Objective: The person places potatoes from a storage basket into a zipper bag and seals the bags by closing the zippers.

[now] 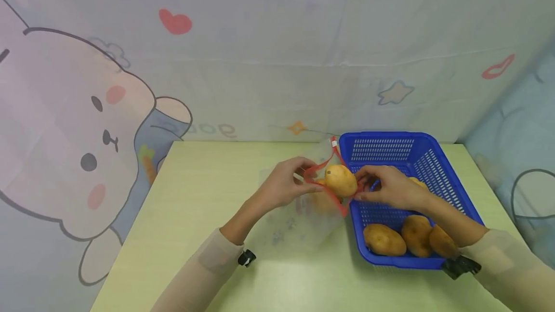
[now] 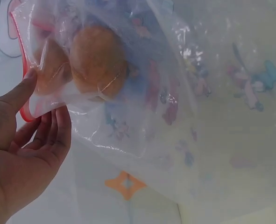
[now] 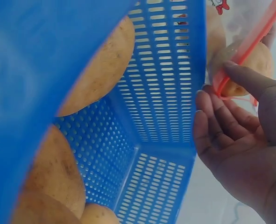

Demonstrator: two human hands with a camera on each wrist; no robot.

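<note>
A clear plastic bag [image 1: 299, 225] with a red zip rim [image 1: 318, 165] lies on the table left of a blue basket [image 1: 381, 150]. My left hand [image 1: 303, 175] pinches the rim's left side, and my right hand [image 1: 362, 184] pinches its right side. One potato [image 1: 341, 180] sits in the bag's mouth between my hands, and another potato [image 1: 322, 202] lies deeper inside. In the left wrist view my left hand [image 2: 44, 98] pinches the rim, with two potatoes [image 2: 98, 58] showing through the plastic. In the right wrist view my right hand [image 3: 217, 79] pinches the red strip [image 3: 243, 49].
Several potatoes [image 1: 384, 239] lie in the basket's near end, seen from below through its holes [image 3: 105, 65] in the right wrist view. The pale green table [image 1: 199, 196] ends at a cartoon-printed backdrop [image 1: 99, 110] behind and at the right.
</note>
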